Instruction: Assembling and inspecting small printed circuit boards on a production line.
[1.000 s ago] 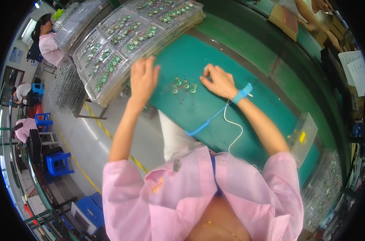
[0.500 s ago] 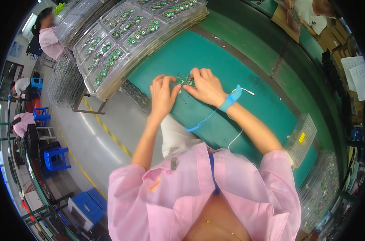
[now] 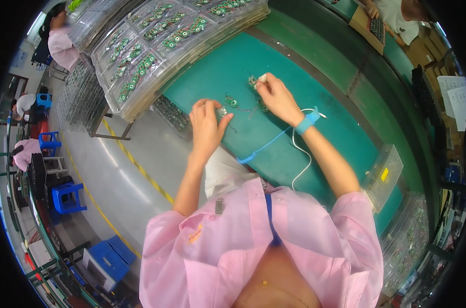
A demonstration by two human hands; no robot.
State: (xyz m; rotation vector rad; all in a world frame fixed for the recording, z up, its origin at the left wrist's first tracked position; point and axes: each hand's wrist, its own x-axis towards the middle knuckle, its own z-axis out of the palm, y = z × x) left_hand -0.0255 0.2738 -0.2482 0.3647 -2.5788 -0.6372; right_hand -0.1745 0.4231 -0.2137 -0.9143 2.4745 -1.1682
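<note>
My left hand (image 3: 206, 123) is closed, thumb and fingers pinching a small circuit board (image 3: 221, 111) with a thin wire hanging from it. Farther right and farther away, my right hand (image 3: 280, 101) grips another small green circuit board (image 3: 252, 81) at its fingertips. Between the hands a loose green circuit board (image 3: 231, 102) lies on the green mat (image 3: 294, 164), a reddish wire trailing from it. One more dark green board (image 3: 263, 106) shows partly beneath my right hand. A blue wrist strap (image 3: 307, 122) with a coiled cord circles my right wrist.
Stacked clear trays (image 3: 166, 56) full of circuit boards stand at the back left. A perforated box (image 3: 383, 177) sits on the right side, near more clear trays (image 3: 405, 241). A white cable (image 3: 309, 159) crosses the mat. Another person (image 3: 402, 20) works across the line.
My hands have moved apart: the right went away and to the right with a board in its fingers, while the left stayed nearly in place. A loose board between them is now uncovered.
</note>
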